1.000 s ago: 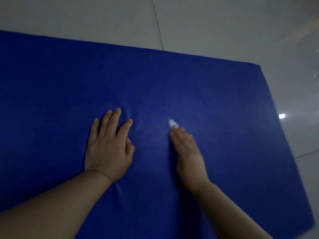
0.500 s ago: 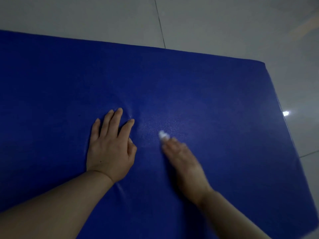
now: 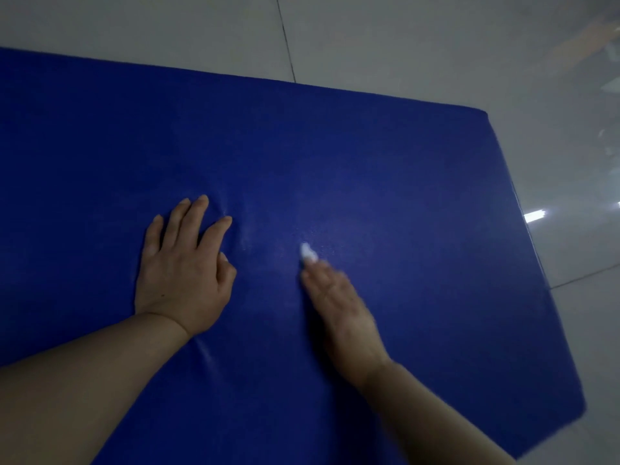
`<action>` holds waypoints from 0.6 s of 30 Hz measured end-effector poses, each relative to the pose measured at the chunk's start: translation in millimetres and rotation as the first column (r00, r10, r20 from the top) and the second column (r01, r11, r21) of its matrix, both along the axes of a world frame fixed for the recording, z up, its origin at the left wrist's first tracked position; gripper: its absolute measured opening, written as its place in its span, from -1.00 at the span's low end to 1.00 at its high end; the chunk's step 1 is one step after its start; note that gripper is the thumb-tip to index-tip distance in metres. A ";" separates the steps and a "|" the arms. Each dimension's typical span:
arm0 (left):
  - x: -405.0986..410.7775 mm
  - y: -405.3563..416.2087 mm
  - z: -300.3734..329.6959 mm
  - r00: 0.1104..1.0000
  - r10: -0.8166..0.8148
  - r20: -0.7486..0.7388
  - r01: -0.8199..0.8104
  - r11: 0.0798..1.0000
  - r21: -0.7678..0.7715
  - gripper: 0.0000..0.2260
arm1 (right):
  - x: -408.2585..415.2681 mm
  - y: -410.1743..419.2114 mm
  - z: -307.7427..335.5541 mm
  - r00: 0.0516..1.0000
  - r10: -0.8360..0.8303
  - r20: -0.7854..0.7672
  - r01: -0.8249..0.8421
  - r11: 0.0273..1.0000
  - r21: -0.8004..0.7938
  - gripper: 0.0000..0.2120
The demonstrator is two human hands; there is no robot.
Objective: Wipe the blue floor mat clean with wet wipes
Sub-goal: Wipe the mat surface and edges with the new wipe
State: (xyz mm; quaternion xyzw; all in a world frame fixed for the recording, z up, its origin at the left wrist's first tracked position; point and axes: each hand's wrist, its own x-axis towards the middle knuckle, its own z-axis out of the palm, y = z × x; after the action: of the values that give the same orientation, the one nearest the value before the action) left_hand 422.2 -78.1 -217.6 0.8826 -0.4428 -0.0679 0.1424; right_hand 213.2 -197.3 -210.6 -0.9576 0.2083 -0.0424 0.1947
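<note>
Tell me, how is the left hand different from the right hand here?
The left hand lies flat with fingers spread and holds nothing; the right hand has a white wet wipe poking out under its fingertips. The left hand looks sharp, the right hand blurry. Both rest on the blue mat.

Both hands [image 3: 183, 273] on mat [image 3: 402, 169]

A pale tiled floor [image 3: 385, 38] with dark grout lines carries the blue floor mat [image 3: 385, 169], which lies flat, its far right corner showing
</note>
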 end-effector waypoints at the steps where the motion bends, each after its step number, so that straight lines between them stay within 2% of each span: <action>1: 0.0 -0.5 0.4 1.000 -0.001 -0.002 0.001 1.000 -0.002 -0.52 | -13.6 -19.9 1.1 0.994 -0.114 -0.001 0.114 0.993 -0.023 -0.37; 2: 0.0 -0.8 0.3 1.000 0.000 -0.003 0.000 1.000 -0.001 -0.54 | -28.4 -40.5 3.3 0.960 -0.280 -0.007 0.279 0.959 -0.045 -0.33; 4: 0.6 -1.5 0.5 1.000 0.009 -0.005 -0.009 1.000 0.000 -0.58 | -53.7 -73.8 10.1 0.828 -0.557 -0.059 0.553 0.830 -0.068 -0.22; 6: 0.5 -2.2 0.7 1.000 0.014 -0.007 -0.014 1.000 -0.002 -0.58 | -59.3 -82.3 13.2 0.745 -0.659 -0.103 0.655 0.752 -0.073 -0.21; 11: 2.1 0.5 2.7 0.999 -0.015 -0.033 0.016 1.000 0.022 -0.59 | -54.6 -74.6 7.5 0.744 -0.664 -0.073 0.663 0.747 -0.034 -0.27; 15: -7.2 14.9 13.8 0.994 -0.043 -0.105 0.049 0.997 0.056 -0.56 | -46.8 -69.2 3.9 0.718 -0.691 -0.084 0.686 0.723 -0.081 -0.29; 17: -30.8 36.3 15.2 0.992 -0.022 -0.127 0.026 0.999 0.031 -0.60 | -25.2 -31.0 2.6 0.795 -0.606 -0.022 0.603 0.794 -0.077 -0.39; 18: -45.6 48.0 14.2 0.990 -0.018 -0.140 0.021 1.000 0.021 -0.59 | -13.0 -1.5 4.3 0.859 -0.511 -0.007 0.510 0.858 -0.055 -0.47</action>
State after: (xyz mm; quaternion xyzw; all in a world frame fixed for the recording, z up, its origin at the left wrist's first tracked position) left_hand 376.5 -30.1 -203.4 0.8730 -0.4394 -0.1359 0.1623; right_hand 200.3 -198.8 -206.3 -0.8732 0.4554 -0.0874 0.1499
